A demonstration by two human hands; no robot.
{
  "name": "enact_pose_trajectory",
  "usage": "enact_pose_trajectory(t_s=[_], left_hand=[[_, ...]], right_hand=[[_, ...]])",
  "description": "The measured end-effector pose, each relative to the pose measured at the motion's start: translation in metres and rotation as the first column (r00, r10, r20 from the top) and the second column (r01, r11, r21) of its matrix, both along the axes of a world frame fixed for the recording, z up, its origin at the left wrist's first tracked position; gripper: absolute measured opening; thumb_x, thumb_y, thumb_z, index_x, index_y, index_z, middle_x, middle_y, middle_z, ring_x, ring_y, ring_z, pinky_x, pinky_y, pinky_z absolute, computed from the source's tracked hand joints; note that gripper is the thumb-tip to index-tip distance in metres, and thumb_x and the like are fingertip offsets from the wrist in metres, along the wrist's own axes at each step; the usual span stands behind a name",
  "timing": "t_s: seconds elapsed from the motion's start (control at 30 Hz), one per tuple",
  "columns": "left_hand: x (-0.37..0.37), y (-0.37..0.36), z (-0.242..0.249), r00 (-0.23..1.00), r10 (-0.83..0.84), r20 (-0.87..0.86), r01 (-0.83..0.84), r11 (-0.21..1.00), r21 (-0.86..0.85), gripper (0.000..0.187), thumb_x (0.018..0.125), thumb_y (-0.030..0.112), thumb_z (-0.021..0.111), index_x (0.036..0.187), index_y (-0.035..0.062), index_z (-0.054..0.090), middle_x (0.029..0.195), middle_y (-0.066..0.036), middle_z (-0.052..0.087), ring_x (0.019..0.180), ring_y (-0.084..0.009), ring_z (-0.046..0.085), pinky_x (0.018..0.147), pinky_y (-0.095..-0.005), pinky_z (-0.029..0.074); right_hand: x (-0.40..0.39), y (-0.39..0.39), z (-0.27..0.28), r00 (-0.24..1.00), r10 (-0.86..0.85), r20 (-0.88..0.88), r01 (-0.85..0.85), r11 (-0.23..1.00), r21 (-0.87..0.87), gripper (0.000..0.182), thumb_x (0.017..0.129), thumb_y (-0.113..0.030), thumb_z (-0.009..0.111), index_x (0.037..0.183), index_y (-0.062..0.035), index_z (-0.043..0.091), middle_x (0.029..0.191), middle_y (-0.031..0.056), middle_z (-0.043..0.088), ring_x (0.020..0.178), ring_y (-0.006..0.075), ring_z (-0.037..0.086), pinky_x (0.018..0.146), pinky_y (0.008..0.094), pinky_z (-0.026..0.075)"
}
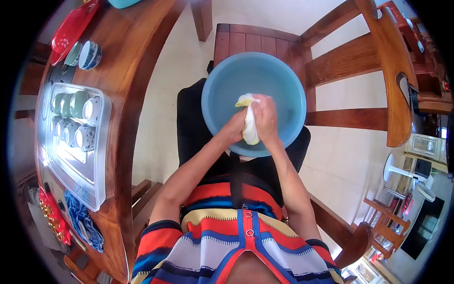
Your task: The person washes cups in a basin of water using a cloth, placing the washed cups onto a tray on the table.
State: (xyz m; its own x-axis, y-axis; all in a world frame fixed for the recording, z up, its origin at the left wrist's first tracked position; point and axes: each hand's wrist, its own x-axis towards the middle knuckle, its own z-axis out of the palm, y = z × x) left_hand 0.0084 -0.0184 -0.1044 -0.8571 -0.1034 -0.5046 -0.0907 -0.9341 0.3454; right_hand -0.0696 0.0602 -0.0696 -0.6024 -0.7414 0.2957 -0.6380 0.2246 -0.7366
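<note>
Both hands, left (pixel 266 118) and right (pixel 234 127), pinch the bunched cloth (pixel 250 124) over the blue basin (pixel 254 71); a loose, seemingly wet fold could slip down.

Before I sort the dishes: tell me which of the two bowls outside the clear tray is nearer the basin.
The blue-and-white bowl; the pale green one sits farther from the basin.

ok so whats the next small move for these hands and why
Probably a firm squeeze of the white and yellow cloth, kept low: it is bunched between the left hand and right hand, inside the rim of the blue basin, so any drips should land there.
</note>
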Motion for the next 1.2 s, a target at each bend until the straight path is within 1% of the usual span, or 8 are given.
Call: enact_pose_trajectory(t_s=[0.13, 0.3, 0.37, 0.4, 0.6, 0.67, 0.77, 1.2], left_hand=[[-0.007, 0.004, -0.011, 0.992, -0.053, -0.116, 0.049, 0.998, -0.045, 0.026, 0.092, 0.024, 0.042, 0.109, 0.0052, 0.049, 0.107, -0.008, 0.053, 0.095, -0.0174, 0.056, 0.080, -0.0311, 0.048], [-0.007, 0.000, -0.014, 0.980, 0.141, -0.137, -0.138, 0.990, 0.035, 0.026, 0.092, 0.020, 0.041, 0.110, 0.0021, 0.047, 0.111, -0.009, 0.051, 0.104, -0.0207, 0.052, 0.088, -0.0376, 0.044], [-0.009, -0.003, -0.011, 0.994, 0.021, -0.106, -0.024, 0.999, -0.024, 0.027, 0.092, 0.020, 0.041, 0.112, 0.0026, 0.046, 0.109, -0.010, 0.052, 0.102, -0.0215, 0.054, 0.088, -0.0376, 0.045], [-0.008, 0.000, -0.001, 0.996, 0.026, -0.087, -0.028, 0.999, -0.019, 0.028, 0.092, 0.020, 0.041, 0.114, 0.0030, 0.046, 0.107, -0.010, 0.054, 0.098, -0.0216, 0.056, 0.087, -0.0367, 0.047], [-0.003, 0.004, -0.005, 0.996, 0.051, -0.070, -0.045, 0.995, 0.088, 0.029, 0.092, 0.022, 0.042, 0.114, 0.0033, 0.047, 0.107, -0.010, 0.055, 0.098, -0.0203, 0.057, 0.087, -0.0364, 0.046], [0.001, 0.001, -0.002, 0.997, 0.035, -0.072, -0.028, 0.995, 0.098, 0.031, 0.092, 0.021, 0.043, 0.116, 0.0032, 0.046, 0.111, -0.010, 0.054, 0.101, -0.0209, 0.055, 0.089, -0.0369, 0.045], [0.007, -0.005, 0.002, 0.991, -0.043, -0.130, 0.050, 0.998, 0.048, 0.035, 0.091, 0.024, 0.045, 0.119, 0.0031, 0.045, 0.114, -0.011, 0.054, 0.104, -0.0209, 0.054, 0.090, -0.0369, 0.044], [-0.005, 0.013, -0.002, 0.959, -0.133, 0.251, 0.228, 0.886, -0.403, 0.043, 0.090, 0.035, 0.047, 0.115, -0.0009, 0.047, 0.106, -0.009, 0.055, 0.095, -0.0186, 0.057, 0.080, -0.0312, 0.047]], right_hand=[[-0.011, 0.007, -0.001, 0.762, -0.140, 0.632, 0.284, 0.950, -0.132, 0.031, 0.094, -0.027, 0.042, 0.108, -0.0007, 0.051, 0.087, 0.0063, 0.059, 0.078, 0.0105, 0.053, 0.069, 0.0243, 0.044], [0.000, 0.022, 0.001, 0.861, -0.064, 0.504, 0.170, 0.971, -0.166, 0.035, 0.087, -0.021, 0.053, 0.117, -0.0022, 0.047, 0.108, 0.0137, 0.056, 0.090, 0.0178, 0.057, 0.077, 0.0305, 0.044], [0.011, 0.022, 0.007, 0.988, -0.017, -0.155, 0.017, 1.000, -0.003, 0.040, 0.082, -0.016, 0.057, 0.118, -0.0046, 0.047, 0.112, 0.0171, 0.054, 0.097, 0.0271, 0.056, 0.085, 0.0359, 0.040], [0.011, 0.023, 0.008, 0.988, -0.028, -0.154, 0.028, 1.000, -0.001, 0.040, 0.082, -0.016, 0.057, 0.118, -0.0046, 0.047, 0.112, 0.0171, 0.054, 0.097, 0.0271, 0.056, 0.085, 0.0359, 0.040], [0.005, 0.022, 0.004, 0.999, -0.042, -0.004, 0.042, 0.997, 0.072, 0.035, 0.080, -0.016, 0.058, 0.111, -0.0023, 0.050, 0.102, 0.0168, 0.058, 0.093, 0.0275, 0.057, 0.084, 0.0349, 0.041], [0.004, 0.022, 0.009, 0.823, -0.075, 0.563, 0.096, 0.995, -0.008, 0.030, 0.083, -0.019, 0.058, 0.106, 0.0001, 0.052, 0.090, 0.0115, 0.061, 0.081, 0.0179, 0.059, 0.072, 0.0297, 0.046], [-0.003, 0.024, 0.002, 0.704, -0.030, 0.709, 0.168, 0.978, -0.126, 0.030, 0.086, -0.023, 0.057, 0.103, 0.0011, 0.053, 0.081, 0.0067, 0.061, 0.074, 0.0098, 0.057, 0.065, 0.0245, 0.046], [-0.002, 0.035, -0.017, 0.269, 0.045, 0.962, 0.487, 0.855, -0.176, 0.032, 0.089, -0.024, 0.054, 0.110, -0.0010, 0.047, 0.095, 0.0071, 0.056, 0.079, 0.0115, 0.055, 0.069, 0.0231, 0.046]])
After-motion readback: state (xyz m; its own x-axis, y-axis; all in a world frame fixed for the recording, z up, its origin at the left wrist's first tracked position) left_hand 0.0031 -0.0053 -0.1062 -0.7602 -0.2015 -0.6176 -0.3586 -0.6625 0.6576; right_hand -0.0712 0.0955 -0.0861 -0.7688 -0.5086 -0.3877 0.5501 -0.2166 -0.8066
